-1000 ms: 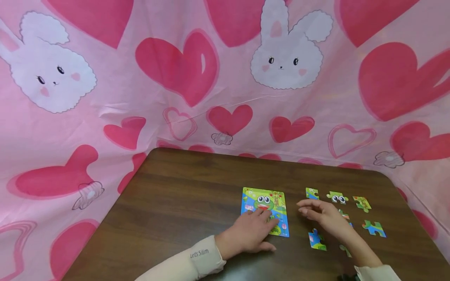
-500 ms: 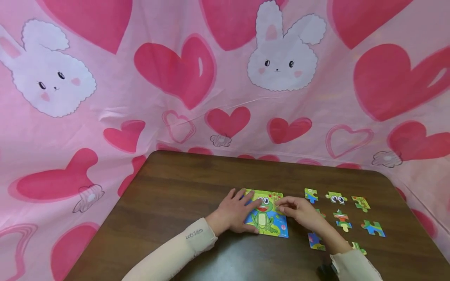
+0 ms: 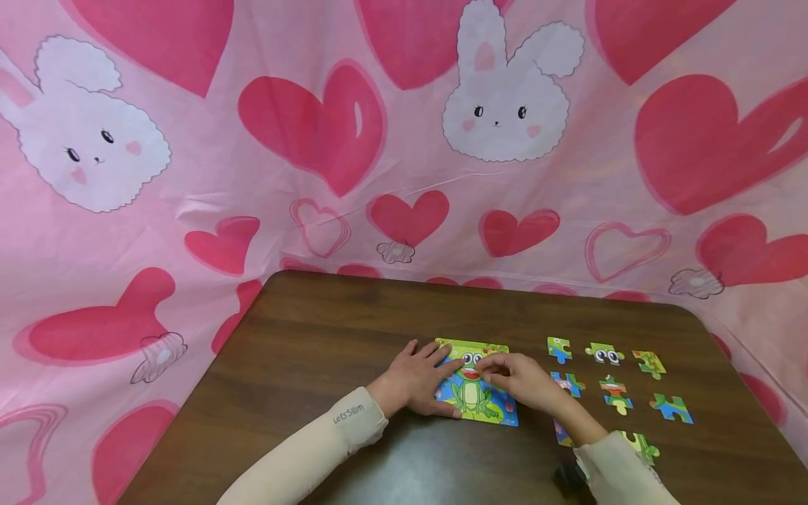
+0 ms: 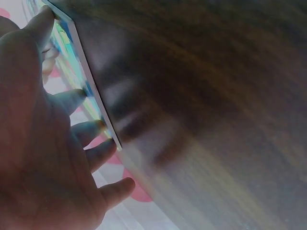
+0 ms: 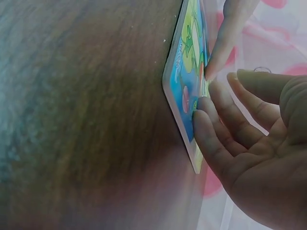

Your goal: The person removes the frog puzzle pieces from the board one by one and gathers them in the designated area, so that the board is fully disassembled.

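Note:
A flat square frog picture board (image 3: 473, 403) lies on the brown table. My left hand (image 3: 419, 379) rests along its left side, fingers spread. The left wrist view shows that hand (image 4: 43, 139) with its fingertips at the board's edge. My right hand (image 3: 530, 384) is over the board's right half, fingers bent, near the frog's mouth. In the right wrist view, the lower fingertips of this hand (image 5: 259, 143) meet the board's surface (image 5: 181, 100), and nothing shows between thumb and fingers. The right hand covers part of the picture.
Several loose jigsaw pieces lie right of the board, among them one with eyes (image 3: 604, 355), a corner piece (image 3: 558, 349) and a blue-green piece (image 3: 672, 409). My right forearm partly covers a blue piece (image 3: 562, 433). A pink heart-print cloth (image 3: 410, 154) hangs behind the table (image 3: 341, 330).
My left hand has shifted left from the board's middle to its left side and spread its fingers. My right hand has moved left from beside the loose pieces to over the board.

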The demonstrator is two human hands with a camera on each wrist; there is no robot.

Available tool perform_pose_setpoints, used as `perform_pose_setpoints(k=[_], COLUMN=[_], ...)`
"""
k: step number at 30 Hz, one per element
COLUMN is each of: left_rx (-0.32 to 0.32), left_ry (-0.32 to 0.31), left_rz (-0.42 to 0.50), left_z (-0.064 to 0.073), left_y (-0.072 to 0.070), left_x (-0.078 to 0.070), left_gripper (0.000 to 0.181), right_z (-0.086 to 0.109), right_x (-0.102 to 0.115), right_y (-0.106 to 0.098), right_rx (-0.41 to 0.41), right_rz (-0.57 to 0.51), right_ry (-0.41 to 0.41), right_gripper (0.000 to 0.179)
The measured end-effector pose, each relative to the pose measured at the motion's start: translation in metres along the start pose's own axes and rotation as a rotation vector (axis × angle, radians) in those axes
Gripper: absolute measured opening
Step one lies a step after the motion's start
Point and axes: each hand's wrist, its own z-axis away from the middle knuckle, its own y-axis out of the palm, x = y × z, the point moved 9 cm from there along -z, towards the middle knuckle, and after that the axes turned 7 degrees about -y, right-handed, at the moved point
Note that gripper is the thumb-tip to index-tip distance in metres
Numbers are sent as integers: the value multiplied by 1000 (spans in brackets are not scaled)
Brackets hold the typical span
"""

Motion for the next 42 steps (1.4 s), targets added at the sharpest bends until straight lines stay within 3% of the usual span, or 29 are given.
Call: perform_pose_setpoints(k=[8,15,22,30,37,42], left_rx=[6,10,12,16,20,24], left_ry=[-12,-14,-14,-17,-8,-7], left_rz=[9,22,24,30,43,33], left_z=[-1,-1,-1,0,-1,-1], left_y=[-1,-1,-1,0,-1,-1], left_x=[2,2,2,2,1,1], left_gripper=[92,91,91,91,91,92], right_z=[-2,-2,-3,-1,4,10], right_x=[4,3,8,7,8,11], right_y=[4,6,1,2,4,8], right_rx=[46,17,-50,-35,-44,-36], right_rz=[24,61,208,203,179,218], right_ry=[-16,13,-11,-6,-25,-102], right_gripper=[21,20,18,17,27,40])
